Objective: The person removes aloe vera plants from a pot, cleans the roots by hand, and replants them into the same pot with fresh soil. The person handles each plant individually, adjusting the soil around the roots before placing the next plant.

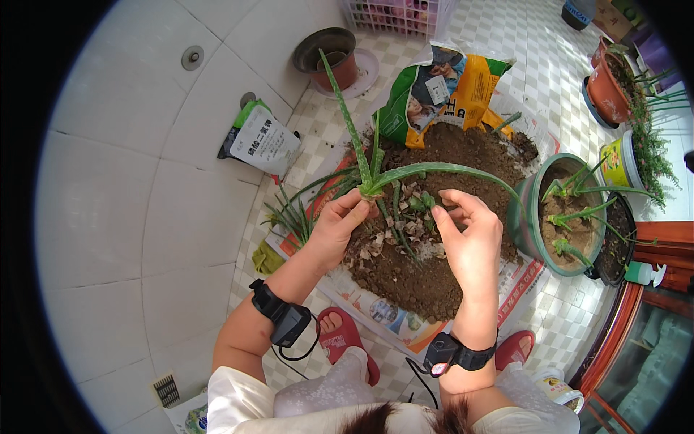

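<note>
My left hand (pixel 342 219) pinches an aloe plant (pixel 370 184) at its base. One long leaf stands up, a short one rises beside it, and a third arches right over the soil. My right hand (pixel 470 225) hovers over the soil heap (pixel 417 290), thumb and fingers apart with nothing visible between them. Close to its fingertips is a crumpled green leaf piece (pixel 422 202), though I cannot tell whether they touch. Dry, papery scraps (pixel 387 238) lie on the soil below my hands. More cut or loose aloe plants (pixel 293 214) lie beyond my left hand.
Newspaper (pixel 374 313) lies under the soil. An opened potting-soil bag (pixel 420 95) stands behind. A green pot (pixel 518 217) with several aloes is at right, beside a spray bottle (pixel 642 273). An empty brown pot (pixel 347 70) and a white pouch (pixel 265 138) are near the tiled wall.
</note>
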Action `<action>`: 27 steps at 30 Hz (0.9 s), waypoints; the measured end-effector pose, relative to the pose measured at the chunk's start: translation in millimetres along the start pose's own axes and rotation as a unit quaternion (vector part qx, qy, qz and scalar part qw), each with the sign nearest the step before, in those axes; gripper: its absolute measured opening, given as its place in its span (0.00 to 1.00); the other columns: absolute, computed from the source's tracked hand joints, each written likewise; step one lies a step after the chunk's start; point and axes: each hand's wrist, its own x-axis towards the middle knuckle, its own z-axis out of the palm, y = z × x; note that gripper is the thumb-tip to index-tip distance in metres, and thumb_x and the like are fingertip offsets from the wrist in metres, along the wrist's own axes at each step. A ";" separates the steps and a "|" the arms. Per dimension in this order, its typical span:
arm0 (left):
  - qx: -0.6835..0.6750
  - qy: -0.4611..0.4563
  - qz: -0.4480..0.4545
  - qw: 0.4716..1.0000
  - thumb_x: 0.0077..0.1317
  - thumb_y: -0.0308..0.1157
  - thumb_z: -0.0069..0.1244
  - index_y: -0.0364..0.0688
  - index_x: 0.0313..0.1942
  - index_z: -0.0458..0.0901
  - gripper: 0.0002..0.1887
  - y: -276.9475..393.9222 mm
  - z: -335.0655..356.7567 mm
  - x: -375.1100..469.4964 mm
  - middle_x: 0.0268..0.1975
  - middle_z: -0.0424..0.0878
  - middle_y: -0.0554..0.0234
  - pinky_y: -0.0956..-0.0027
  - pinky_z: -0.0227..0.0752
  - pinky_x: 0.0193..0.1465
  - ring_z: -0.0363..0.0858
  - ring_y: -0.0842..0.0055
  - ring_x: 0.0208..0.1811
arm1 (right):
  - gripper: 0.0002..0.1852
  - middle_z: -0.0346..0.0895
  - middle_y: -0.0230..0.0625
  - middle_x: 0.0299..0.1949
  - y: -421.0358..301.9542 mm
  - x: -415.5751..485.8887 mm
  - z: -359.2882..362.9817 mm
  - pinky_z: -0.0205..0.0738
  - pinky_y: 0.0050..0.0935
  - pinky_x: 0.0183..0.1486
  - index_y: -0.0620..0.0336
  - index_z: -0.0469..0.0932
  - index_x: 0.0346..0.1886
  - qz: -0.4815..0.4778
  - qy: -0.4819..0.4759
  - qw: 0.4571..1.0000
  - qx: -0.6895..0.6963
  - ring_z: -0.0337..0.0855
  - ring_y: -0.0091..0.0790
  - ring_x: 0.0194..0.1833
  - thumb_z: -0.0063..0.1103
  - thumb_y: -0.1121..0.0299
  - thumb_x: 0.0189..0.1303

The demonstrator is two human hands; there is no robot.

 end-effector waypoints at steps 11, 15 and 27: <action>0.345 -0.025 0.243 0.906 0.70 0.24 0.57 0.35 0.55 0.85 0.14 0.3 -6.0 5.0 0.42 0.82 0.62 0.67 0.71 0.46 0.77 0.75 0.42 | 0.12 0.87 0.38 0.42 -27.8 -0.1 -22.1 0.79 0.44 0.59 0.62 0.87 0.45 -0.295 0.050 0.954 0.003 0.87 0.43 0.45 0.71 0.78 0.57; 0.367 -0.024 0.274 0.889 0.68 0.21 0.56 0.36 0.53 0.85 0.14 -6.4 -8.6 3.4 0.43 0.83 0.59 0.65 0.73 0.47 0.79 0.71 0.43 | 0.15 0.84 0.38 0.50 -30.1 2.2 -17.2 0.61 0.61 0.75 0.59 0.87 0.47 -0.313 0.019 0.942 -0.117 0.83 0.45 0.57 0.73 0.76 0.54; 0.225 -0.037 0.279 0.933 0.77 0.28 0.52 0.37 0.53 0.84 0.09 -1.7 5.0 -7.3 0.51 0.82 0.59 0.65 0.75 0.51 0.80 0.71 0.51 | 0.11 0.85 0.42 0.40 -28.3 -8.1 -15.9 0.76 0.44 0.55 0.61 0.85 0.44 -0.199 -0.066 0.978 0.019 0.85 0.49 0.45 0.72 0.74 0.58</action>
